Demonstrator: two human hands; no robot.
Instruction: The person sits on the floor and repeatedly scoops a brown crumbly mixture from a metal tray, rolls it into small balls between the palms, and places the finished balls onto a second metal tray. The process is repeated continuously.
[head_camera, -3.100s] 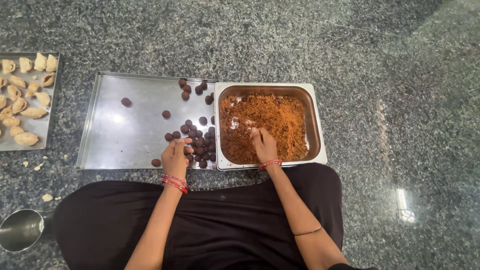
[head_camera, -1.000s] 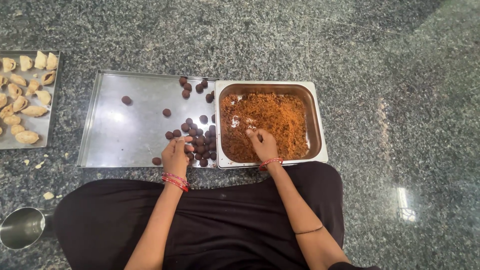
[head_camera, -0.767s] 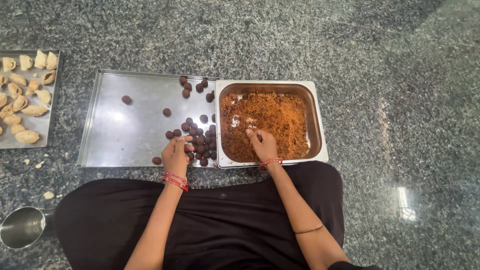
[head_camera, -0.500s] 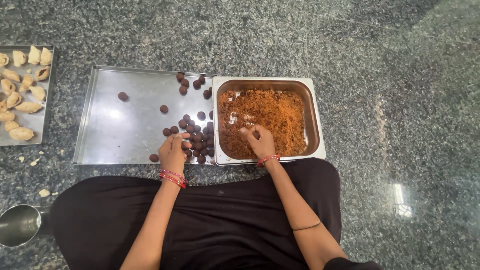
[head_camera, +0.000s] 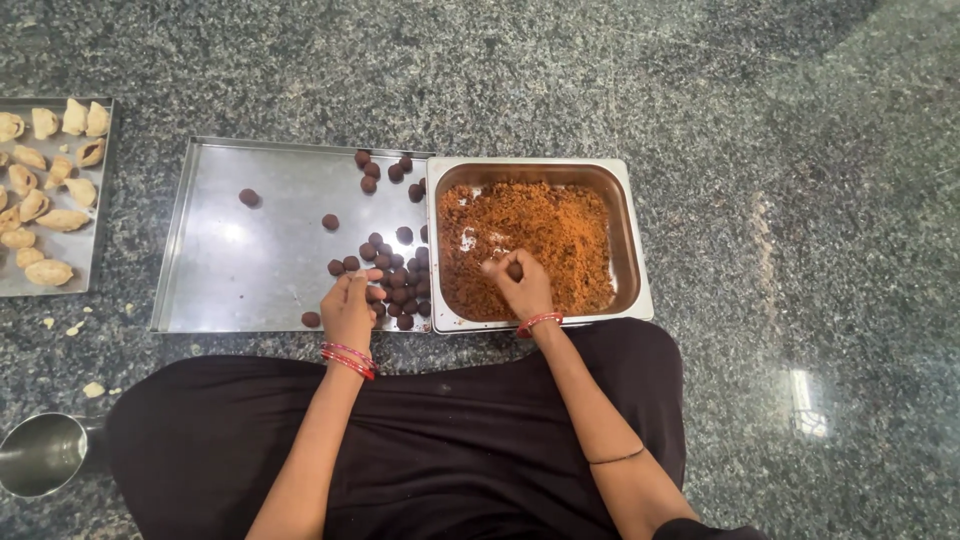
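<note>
Your right hand (head_camera: 522, 285) is down in the deep steel pan (head_camera: 632, 240), fingers curled in and pinching a bit of the orange-brown crumbly filling (head_camera: 545, 235) near the pan's front-left part. The filling covers most of the pan floor, with a few bare shiny patches along the left wall.

Your left hand (head_camera: 349, 308) sits just left of the pan, over the front-right corner of the flat steel tray (head_camera: 215, 265) that butts right up against the pan's left side. The fingers are loosely closed, and I can't tell whether there's anything inside them. They're touching the cluster of dark brown balls (head_camera: 395, 285) piled against the pan's left wall. A few more balls sit further back along that same wall, and a few strays lie further left on the tray.

Well left of the pan there's a second tray (head_camera: 12, 285) with pale folded pastries (head_camera: 48, 190) on it. Down at the front, far left of the pan, a small steel cup (head_camera: 42, 455) rests on the speckled granite floor (head_camera: 760, 110), beside your black-clothed knee (head_camera: 170, 440).
</note>
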